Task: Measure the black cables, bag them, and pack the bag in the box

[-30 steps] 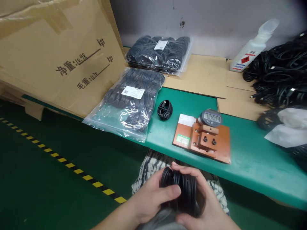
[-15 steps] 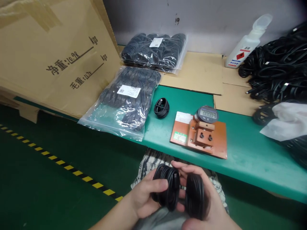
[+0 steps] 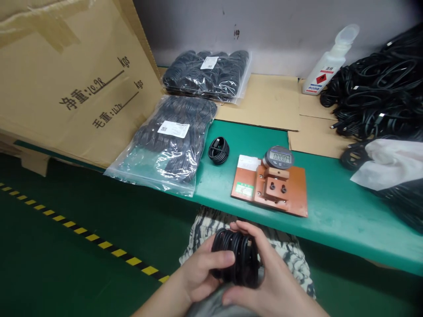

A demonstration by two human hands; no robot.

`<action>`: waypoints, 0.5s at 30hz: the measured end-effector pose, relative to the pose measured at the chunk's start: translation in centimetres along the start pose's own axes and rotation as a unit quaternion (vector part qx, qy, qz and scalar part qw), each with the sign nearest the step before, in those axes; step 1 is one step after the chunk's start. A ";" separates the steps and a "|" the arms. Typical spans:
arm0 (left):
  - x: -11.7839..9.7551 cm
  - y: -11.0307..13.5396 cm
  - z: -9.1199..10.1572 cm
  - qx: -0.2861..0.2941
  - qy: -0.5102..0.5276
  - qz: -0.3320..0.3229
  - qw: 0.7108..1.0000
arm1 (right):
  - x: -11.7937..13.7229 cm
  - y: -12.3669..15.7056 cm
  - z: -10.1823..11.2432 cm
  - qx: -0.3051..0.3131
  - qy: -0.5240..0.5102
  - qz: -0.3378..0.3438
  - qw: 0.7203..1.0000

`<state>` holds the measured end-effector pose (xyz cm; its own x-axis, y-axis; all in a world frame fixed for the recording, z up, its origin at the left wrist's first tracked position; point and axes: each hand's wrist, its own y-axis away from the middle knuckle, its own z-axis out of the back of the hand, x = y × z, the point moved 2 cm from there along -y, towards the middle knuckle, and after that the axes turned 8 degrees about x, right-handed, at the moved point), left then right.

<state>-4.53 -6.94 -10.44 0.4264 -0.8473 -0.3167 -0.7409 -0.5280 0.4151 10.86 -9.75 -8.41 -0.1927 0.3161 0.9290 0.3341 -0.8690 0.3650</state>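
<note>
Several coiled black cables (image 3: 236,257) are pressed together in a stack between my two hands, below the bench edge and over my lap. My left hand (image 3: 206,266) is closed round the left end, its thumb lying across the coils. Around the right end curve the fingers and thumb of my right hand (image 3: 267,273). A small metal plug end shows at the upper right of the stack. Past the hands, on the green bench (image 3: 211,189), lies a single coiled cable (image 3: 218,150). To its right sits a digital dial gauge (image 3: 279,157) on an orange base plate (image 3: 297,193).
Two clear bags of coiled cables, one nearer (image 3: 175,145) and one farther (image 3: 206,75), lie beside a large cardboard box (image 3: 82,66). A white bottle (image 3: 325,66) stands before a heap of black cables (image 3: 373,97). White sheeting (image 3: 390,165) covers cables at the right.
My right hand has moved left, bringing its coiled cables against those in my left hand. The gap between the two groups has closed. The view has shifted slightly.
</note>
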 end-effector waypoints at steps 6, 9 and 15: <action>0.1 -0.2 0.9 -0.016 0.019 -0.009 1.000 | -0.4 0.1 0.4 0.022 0.056 0.044 0.997; 0.2 -0.1 1.2 -0.017 0.015 -0.013 1.000 | -0.4 0.3 0.8 0.027 0.101 0.088 0.991; 0.0 -0.2 0.7 0.002 0.006 -0.018 1.000 | -0.6 0.5 1.5 0.000 0.134 0.117 0.984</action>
<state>-4.74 -6.75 -11.08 0.4598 -0.8278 -0.3214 -0.7267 -0.5588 0.3997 12.48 -9.79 -8.72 -0.3470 -0.0044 0.9379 0.3980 -0.9062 0.1430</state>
